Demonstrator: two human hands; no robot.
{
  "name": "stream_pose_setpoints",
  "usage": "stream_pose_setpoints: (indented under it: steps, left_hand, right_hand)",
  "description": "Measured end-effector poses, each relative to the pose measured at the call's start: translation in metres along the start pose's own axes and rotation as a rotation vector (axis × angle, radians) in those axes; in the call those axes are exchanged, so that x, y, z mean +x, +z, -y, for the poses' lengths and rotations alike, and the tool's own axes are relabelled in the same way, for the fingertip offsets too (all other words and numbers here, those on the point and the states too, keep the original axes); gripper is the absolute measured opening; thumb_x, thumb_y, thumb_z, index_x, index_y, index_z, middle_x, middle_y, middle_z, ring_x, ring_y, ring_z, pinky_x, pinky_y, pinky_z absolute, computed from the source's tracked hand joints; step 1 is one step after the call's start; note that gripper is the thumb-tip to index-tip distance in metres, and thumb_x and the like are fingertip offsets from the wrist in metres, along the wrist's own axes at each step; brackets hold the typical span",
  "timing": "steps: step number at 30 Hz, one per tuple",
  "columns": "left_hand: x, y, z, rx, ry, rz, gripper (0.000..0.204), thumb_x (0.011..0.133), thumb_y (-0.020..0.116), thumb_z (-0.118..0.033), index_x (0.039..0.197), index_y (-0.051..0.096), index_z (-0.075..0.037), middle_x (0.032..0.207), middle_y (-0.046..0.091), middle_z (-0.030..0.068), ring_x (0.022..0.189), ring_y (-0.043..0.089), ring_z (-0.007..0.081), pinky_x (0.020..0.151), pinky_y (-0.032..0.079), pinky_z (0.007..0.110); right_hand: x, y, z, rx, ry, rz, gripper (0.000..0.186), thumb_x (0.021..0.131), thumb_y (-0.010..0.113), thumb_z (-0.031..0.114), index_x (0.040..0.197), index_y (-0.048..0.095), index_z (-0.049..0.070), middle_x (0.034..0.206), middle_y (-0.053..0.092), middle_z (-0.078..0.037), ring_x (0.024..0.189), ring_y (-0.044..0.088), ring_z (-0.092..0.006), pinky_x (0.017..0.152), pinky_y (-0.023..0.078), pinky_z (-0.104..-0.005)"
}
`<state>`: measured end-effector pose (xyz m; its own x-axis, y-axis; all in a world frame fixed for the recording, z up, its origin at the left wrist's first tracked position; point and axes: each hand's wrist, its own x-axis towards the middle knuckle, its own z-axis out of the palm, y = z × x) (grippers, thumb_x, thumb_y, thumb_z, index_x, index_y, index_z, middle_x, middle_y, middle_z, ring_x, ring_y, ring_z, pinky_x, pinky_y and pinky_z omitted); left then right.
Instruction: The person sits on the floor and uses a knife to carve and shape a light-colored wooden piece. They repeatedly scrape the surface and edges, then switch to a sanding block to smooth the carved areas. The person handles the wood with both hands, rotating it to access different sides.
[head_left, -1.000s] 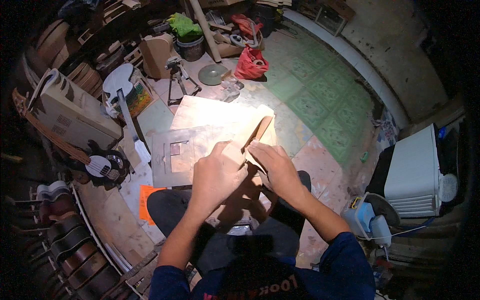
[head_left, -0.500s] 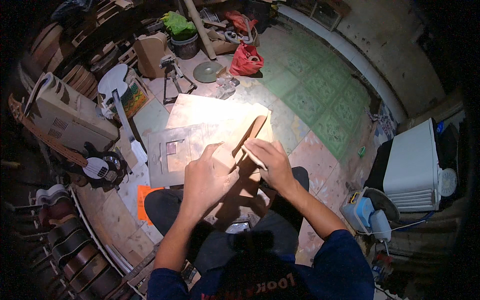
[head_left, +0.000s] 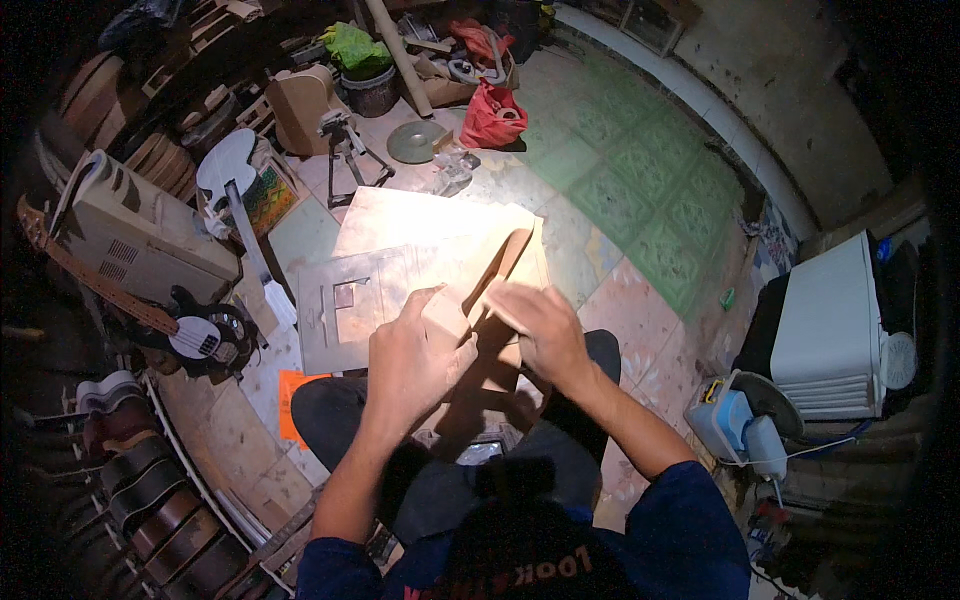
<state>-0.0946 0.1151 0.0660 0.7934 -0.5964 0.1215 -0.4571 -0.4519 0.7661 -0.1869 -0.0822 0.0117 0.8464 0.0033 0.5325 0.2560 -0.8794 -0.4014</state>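
Note:
In the middle, over my lap, a pale wooden guitar neck (head_left: 512, 245) slants away from me, its far end brightly lit. My left hand (head_left: 410, 345) is wrapped round its blocky near end (head_left: 446, 314). On the other side, my right hand (head_left: 545, 330) is closed on a pale folded pad, probably sandpaper (head_left: 506, 308), pressed close to the side of the neck. Motion smears the right fingers a little, so the pad's exact kind stays unclear. Beneath lie a pale board (head_left: 375, 220) and a grey flat panel (head_left: 318, 305) with a cut-out.
To the left are a white guitar body (head_left: 222, 165), a dark guitar (head_left: 200, 338) and a rack of curved guitar parts (head_left: 150, 490). A red bag (head_left: 493, 115) and a bucket (head_left: 370, 90) stand beyond. On the right sits a white appliance (head_left: 828, 330).
My right hand has shifted slightly with the pad beside the neck and looks more blurred. My left hand keeps its hold, and the neck stays almost in place.

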Motion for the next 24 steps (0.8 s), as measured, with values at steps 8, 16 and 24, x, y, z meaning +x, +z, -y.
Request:
stream_pose_setpoints:
  steps: [8, 16, 24]
  left_hand:
    - [0.002, -0.003, -0.004, -0.010, -0.023, 0.000, 0.058, 0.073, 0.078, -0.025, 0.122, 0.059, -0.001, 0.088, 0.071, 0.0242, 0.084, 0.071, 0.0382, 0.076, 0.056, 0.042]
    - [-0.001, -0.002, -0.006, -0.007, -0.032, 0.002, 0.056, 0.072, 0.078, -0.022, 0.121, 0.059, 0.000, 0.091, 0.071, 0.0230, 0.086, 0.072, 0.0358, 0.077, 0.056, 0.040]
    - [-0.005, -0.004, -0.012, 0.000, -0.090, 0.037, 0.053, 0.072, 0.079, -0.020, 0.118, 0.061, -0.001, 0.097, 0.072, 0.0202, 0.092, 0.072, 0.0321, 0.080, 0.056, 0.038]
  right_hand:
    - [0.004, -0.002, -0.002, -0.002, 0.104, -0.050, 0.051, 0.072, 0.062, -0.007, 0.121, 0.069, 0.007, 0.121, 0.068, -0.009, 0.086, 0.061, -0.0271, 0.078, 0.049, -0.0353]
    - [0.004, -0.003, 0.004, 0.035, 0.175, 0.017, 0.056, 0.066, 0.059, -0.010, 0.120, 0.069, 0.007, 0.122, 0.068, -0.011, 0.109, 0.063, -0.0286, 0.086, 0.048, -0.0375]
    - [0.004, -0.004, 0.004, 0.038, 0.168, 0.008, 0.054, 0.063, 0.063, -0.008, 0.115, 0.069, 0.007, 0.122, 0.067, -0.009, 0.105, 0.062, -0.0303, 0.084, 0.047, -0.0365]
